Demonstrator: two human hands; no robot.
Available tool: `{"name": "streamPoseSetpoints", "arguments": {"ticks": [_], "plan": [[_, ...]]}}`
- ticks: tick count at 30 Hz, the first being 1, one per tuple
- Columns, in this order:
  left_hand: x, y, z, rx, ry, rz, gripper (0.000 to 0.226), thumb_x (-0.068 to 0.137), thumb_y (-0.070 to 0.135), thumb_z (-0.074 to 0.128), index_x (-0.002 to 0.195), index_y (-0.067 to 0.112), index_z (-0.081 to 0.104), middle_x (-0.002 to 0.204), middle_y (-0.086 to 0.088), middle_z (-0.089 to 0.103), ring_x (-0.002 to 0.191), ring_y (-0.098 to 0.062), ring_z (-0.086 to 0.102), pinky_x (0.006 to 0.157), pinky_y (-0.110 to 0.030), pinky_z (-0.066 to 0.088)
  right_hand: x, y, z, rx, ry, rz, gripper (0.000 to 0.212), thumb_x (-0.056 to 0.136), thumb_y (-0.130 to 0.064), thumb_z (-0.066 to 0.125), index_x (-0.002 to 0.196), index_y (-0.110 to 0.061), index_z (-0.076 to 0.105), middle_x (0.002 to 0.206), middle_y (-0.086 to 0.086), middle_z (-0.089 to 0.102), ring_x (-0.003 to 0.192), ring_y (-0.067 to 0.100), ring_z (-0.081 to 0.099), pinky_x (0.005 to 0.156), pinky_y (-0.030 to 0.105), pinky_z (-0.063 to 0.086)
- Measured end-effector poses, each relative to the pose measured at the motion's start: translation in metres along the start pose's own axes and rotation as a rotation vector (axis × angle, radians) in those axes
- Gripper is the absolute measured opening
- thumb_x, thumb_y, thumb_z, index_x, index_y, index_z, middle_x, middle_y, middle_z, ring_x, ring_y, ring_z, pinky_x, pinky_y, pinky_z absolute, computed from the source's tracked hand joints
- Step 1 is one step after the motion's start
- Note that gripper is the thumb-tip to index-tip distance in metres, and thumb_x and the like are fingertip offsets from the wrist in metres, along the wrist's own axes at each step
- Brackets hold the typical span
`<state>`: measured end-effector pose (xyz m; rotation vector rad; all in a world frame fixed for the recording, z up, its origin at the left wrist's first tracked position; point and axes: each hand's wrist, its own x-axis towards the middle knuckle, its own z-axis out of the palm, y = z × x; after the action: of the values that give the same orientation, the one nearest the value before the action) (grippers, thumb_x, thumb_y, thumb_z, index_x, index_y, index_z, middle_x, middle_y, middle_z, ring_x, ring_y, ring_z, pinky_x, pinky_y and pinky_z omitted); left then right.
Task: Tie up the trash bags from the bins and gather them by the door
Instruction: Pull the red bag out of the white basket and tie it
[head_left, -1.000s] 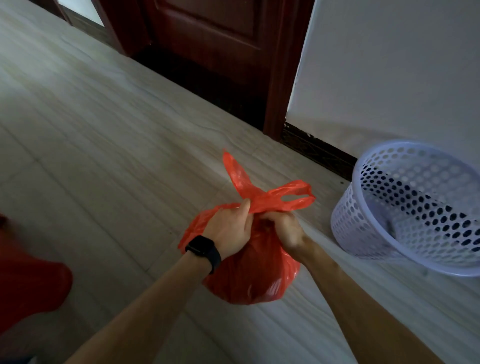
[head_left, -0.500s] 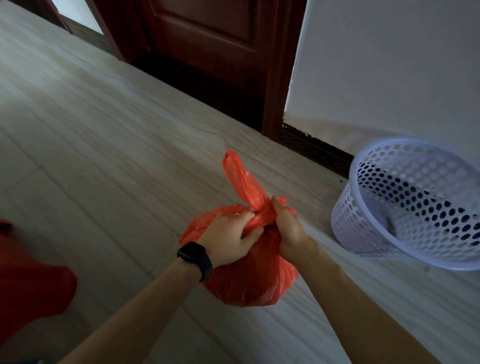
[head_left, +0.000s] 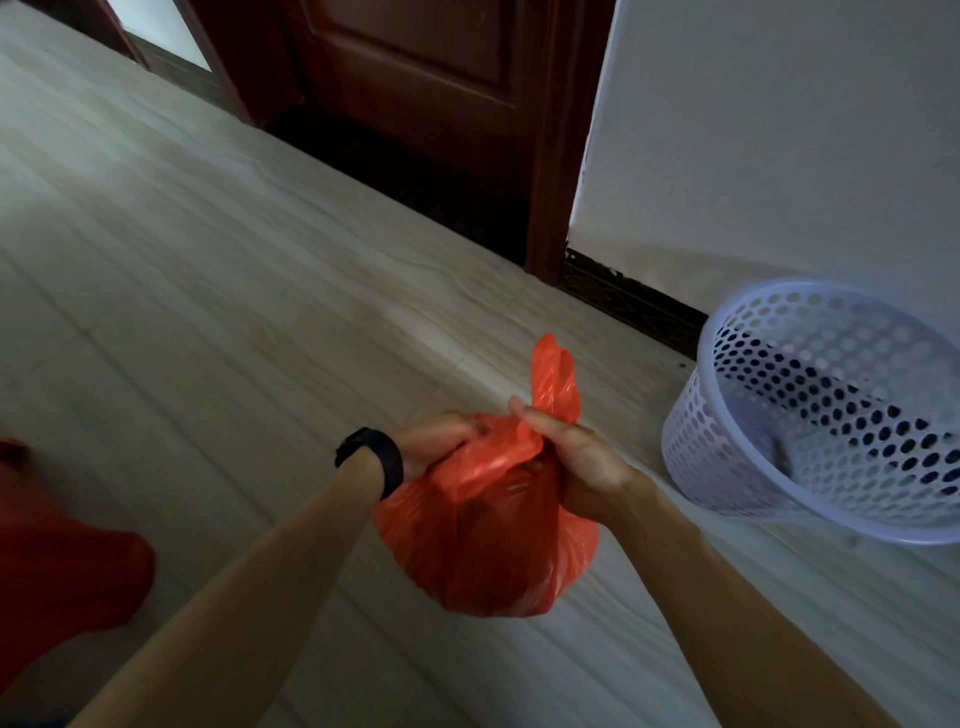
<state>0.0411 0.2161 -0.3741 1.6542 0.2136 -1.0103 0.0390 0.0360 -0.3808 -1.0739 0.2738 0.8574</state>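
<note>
A full red trash bag (head_left: 488, 545) hangs in the air between my two hands, above the pale floor. My left hand (head_left: 431, 447), with a black watch on its wrist, grips the left side of the bag's gathered neck. My right hand (head_left: 576, 457) pinches the twisted neck from the right. One red handle sticks up above my right hand. A perforated white plastic bin (head_left: 831, 410) lies tilted on the floor at the right, against the wall, with no bag in it.
A dark red wooden door (head_left: 415, 78) and its frame stand ahead, with a white wall (head_left: 779, 130) to its right. Another red shape (head_left: 57, 566), blurred, sits at the lower left edge. Pale tiled floor (head_left: 208, 312) stretches left.
The second handle, which lay out to the right a second ago, is now tucked into my hands. My left hand turned palm-up under the neck, and only one handle sticks up.
</note>
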Motion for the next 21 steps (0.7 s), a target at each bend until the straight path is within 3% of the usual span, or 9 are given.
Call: {"name": "streamPoseSetpoints", "arguments": {"ticks": [2, 3, 5, 6, 8, 12, 16, 19, 21], "plan": [[0.008, -0.006, -0.006, -0.107, -0.002, -0.013, 0.054, 0.064, 0.012, 0.063, 0.118, 0.007, 0.067, 0.118, -0.024, 0.067, 0.103, -0.036, 0.063, 0.100, -0.044, 0.047, 0.001, 0.002, -0.005, -0.037, -0.015, -0.020, 0.054, 0.077, -0.028, 0.079, 0.120, 0.003, 0.067, 0.131, 0.031, 0.058, 0.118, 0.040, 0.055, 0.112, 0.049, 0.040], [0.009, -0.007, -0.007, -0.139, 0.020, -0.034, 0.060, 0.060, 0.013, 0.062, 0.119, 0.006, 0.067, 0.120, -0.026, 0.064, 0.103, -0.039, 0.059, 0.098, -0.048, 0.043, 0.000, 0.001, -0.006, -0.058, -0.045, -0.034, 0.049, 0.078, -0.026, 0.079, 0.119, 0.000, 0.069, 0.131, 0.031, 0.059, 0.121, 0.041, 0.054, 0.113, 0.051, 0.038], [0.007, -0.007, -0.009, -0.109, 0.100, -0.046, 0.039, 0.070, 0.013, 0.059, 0.105, -0.001, 0.070, 0.099, -0.023, 0.067, 0.086, -0.031, 0.061, 0.093, -0.050, 0.045, 0.001, 0.003, -0.012, -0.080, -0.085, -0.053, 0.039, 0.085, -0.023, 0.073, 0.120, -0.004, 0.070, 0.127, 0.028, 0.063, 0.125, 0.044, 0.054, 0.113, 0.051, 0.039], [0.008, -0.008, -0.010, -0.118, 0.120, -0.067, 0.024, 0.079, 0.012, 0.055, 0.090, 0.000, 0.073, 0.086, -0.018, 0.068, 0.074, -0.027, 0.063, 0.088, -0.046, 0.049, 0.000, 0.002, -0.013, -0.118, -0.089, -0.055, 0.038, 0.086, -0.023, 0.073, 0.120, -0.006, 0.070, 0.125, 0.027, 0.064, 0.125, 0.045, 0.055, 0.111, 0.051, 0.041], [0.010, -0.007, -0.011, -0.224, 0.078, -0.108, 0.029, 0.087, 0.012, 0.050, 0.070, 0.008, 0.074, 0.070, -0.010, 0.069, 0.060, -0.021, 0.064, 0.072, -0.034, 0.052, -0.006, -0.003, -0.013, -0.237, -0.101, -0.071, 0.035, 0.085, -0.024, 0.075, 0.119, -0.013, 0.072, 0.120, 0.022, 0.069, 0.117, 0.038, 0.063, 0.105, 0.045, 0.049], [0.008, 0.001, -0.009, -0.242, 0.016, -0.156, 0.025, 0.083, 0.022, 0.055, 0.060, 0.013, 0.060, 0.049, -0.002, 0.053, 0.044, -0.013, 0.048, 0.051, -0.024, 0.040, -0.014, -0.010, -0.013, -0.528, 0.003, -0.126, 0.026, 0.079, -0.024, 0.082, 0.104, -0.021, 0.077, 0.097, 0.000, 0.078, 0.093, 0.013, 0.074, 0.087, 0.028, 0.057], [0.011, 0.007, -0.006, -0.233, -0.034, -0.050, 0.033, 0.090, 0.036, 0.046, 0.069, 0.011, 0.053, 0.051, 0.004, 0.043, 0.035, -0.007, 0.033, 0.034, -0.019, 0.030, -0.005, -0.002, -0.014, -0.887, 0.310, -0.407, 0.017, 0.072, -0.031, 0.087, 0.085, -0.032, 0.077, 0.074, -0.014, 0.074, 0.071, -0.007, 0.067, 0.069, 0.018, 0.050], [0.011, 0.013, -0.005, -0.136, -0.035, -0.043, 0.052, 0.092, 0.051, 0.042, 0.083, 0.004, 0.061, 0.058, 0.000, 0.057, 0.035, -0.007, 0.036, 0.029, -0.019, 0.029, 0.001, 0.009, -0.019, -1.125, 0.350, -0.770, 0.016, 0.077, -0.032, 0.084, 0.073, -0.028, 0.069, 0.073, -0.007, 0.065, 0.064, 0.009, 0.062, 0.062, 0.027, 0.050], [0.007, 0.021, -0.002, -0.057, -0.062, -0.077, 0.064, 0.097, 0.055, 0.031, 0.086, 0.003, 0.068, 0.054, 0.002, 0.064, 0.035, -0.008, 0.045, 0.030, -0.017, 0.030, 0.000, 0.012, -0.023, -1.000, 0.405, -0.729, 0.015, 0.078, -0.031, 0.083, 0.073, -0.028, 0.069, 0.075, -0.008, 0.067, 0.066, 0.010, 0.064, 0.063, 0.026, 0.051]]}}
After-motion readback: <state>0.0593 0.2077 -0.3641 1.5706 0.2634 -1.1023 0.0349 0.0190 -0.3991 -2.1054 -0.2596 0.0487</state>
